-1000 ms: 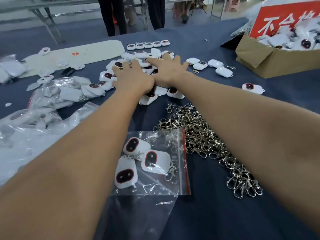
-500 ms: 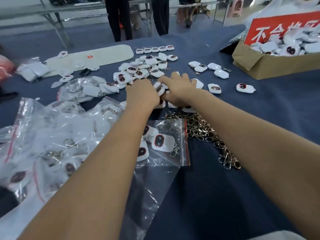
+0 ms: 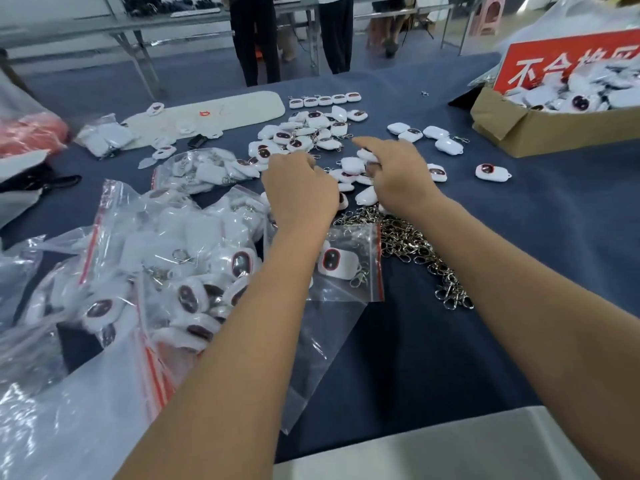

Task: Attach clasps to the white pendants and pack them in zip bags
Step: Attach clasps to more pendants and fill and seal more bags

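On the blue-clothed table (image 3: 519, 237), loose white plastic pendants (image 3: 351, 165) lie just beyond both hands, silver metal clasps (image 3: 412, 244) nearer. The right hand (image 3: 398, 178), nearest them, has its grip loosely spread on the pendants; the left hand (image 3: 299, 188) curls, contents hidden.

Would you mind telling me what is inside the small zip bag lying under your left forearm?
One white pendant with a metal clasp shows through the zip bag. The left forearm covers the bag's left part, so more may be hidden.

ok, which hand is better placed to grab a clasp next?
Right, probably. The right hand is over the loose pendants with the pile of clasps just below its wrist. The left hand is further from it, above the zip bag.
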A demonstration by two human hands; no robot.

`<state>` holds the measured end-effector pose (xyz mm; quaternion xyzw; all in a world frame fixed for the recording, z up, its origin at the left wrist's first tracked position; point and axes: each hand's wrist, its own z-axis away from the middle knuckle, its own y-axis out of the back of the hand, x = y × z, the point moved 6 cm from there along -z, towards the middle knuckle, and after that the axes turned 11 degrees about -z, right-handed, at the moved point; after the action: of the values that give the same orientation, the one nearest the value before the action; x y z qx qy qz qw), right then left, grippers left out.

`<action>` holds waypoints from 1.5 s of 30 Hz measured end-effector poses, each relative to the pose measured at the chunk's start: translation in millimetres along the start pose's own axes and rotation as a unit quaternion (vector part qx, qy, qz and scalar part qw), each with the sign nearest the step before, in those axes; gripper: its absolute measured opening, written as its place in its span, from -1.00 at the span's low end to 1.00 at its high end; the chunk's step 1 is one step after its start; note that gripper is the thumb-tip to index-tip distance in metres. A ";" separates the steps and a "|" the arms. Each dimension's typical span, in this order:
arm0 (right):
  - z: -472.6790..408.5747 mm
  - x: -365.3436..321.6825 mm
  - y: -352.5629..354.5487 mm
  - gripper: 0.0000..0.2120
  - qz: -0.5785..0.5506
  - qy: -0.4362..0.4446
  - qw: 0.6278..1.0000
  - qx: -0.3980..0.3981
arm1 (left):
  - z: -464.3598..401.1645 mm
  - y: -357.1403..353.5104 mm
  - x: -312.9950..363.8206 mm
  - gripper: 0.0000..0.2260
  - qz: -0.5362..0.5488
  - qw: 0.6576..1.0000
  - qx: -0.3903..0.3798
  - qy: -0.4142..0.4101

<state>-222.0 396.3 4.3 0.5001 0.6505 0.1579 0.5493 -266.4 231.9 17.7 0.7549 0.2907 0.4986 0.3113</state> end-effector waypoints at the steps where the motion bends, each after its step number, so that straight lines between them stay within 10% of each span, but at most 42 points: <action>1: 12.2 -6.8 2.3 -0.53 -0.044 0.002 0.999 0.013 | 8.7 4.6 2.4 -0.81 0.040 0.999 0.005 0.000; 7: 97.3 -51.1 -8.6 -0.79 -0.370 0.008 0.928 -0.046 | 64.1 1.2 0.9 -0.77 0.193 0.979 -0.071 0.016; 12: 121.6 -41.0 -14.3 -0.59 -0.413 -0.049 0.909 -0.010 | 86.7 1.4 -26.6 -0.95 0.315 0.945 -0.064 0.058; 18: 134.7 -20.4 -21.7 -0.86 -0.524 -0.123 0.841 0.047 | 98.1 -1.8 -49.3 -0.82 0.387 0.916 -0.070 0.079; 35: 132.1 -23.5 -29.0 -0.92 -0.566 -0.107 0.817 -0.007 | 94.4 -0.9 -47.8 -0.84 0.352 0.933 -0.068 0.013; 45: 128.9 -9.4 -22.4 -0.82 -0.523 -0.155 0.831 0.108 | 100.1 -4.0 -39.8 -0.89 0.256 0.967 -0.004 -0.009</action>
<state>-121.2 334.2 -52.1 0.1591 0.7341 -0.3039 0.5860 -186.7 186.6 -39.0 0.8076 0.0832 0.5558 0.1788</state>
